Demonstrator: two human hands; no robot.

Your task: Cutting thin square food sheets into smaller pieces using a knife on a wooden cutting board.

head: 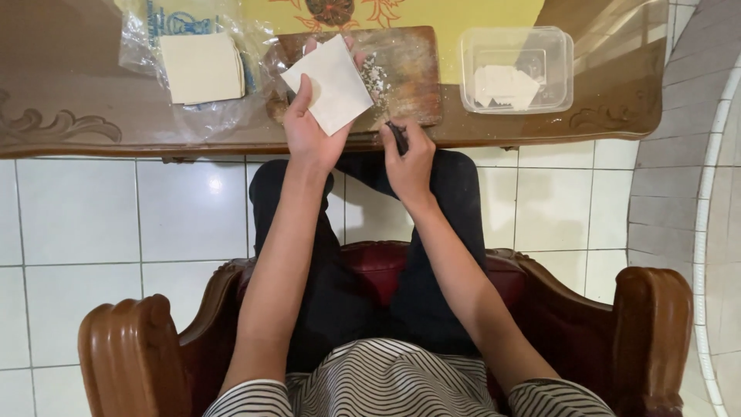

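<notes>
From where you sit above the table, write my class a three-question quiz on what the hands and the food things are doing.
1. True or false: the left hand holds up a flat square wrapper.
2. Where does the stack of wrappers lie? A) in the clear plastic tub B) on the clear plastic bag left of the wooden board C) on the floor tiles
3. Fill in: the right hand grips a small dark ____ at the board's near edge.

Key
1. True.
2. B; the tub on the right holds a few folded pale pieces instead.
3. Handle; what kind of tool cannot be told.
</notes>
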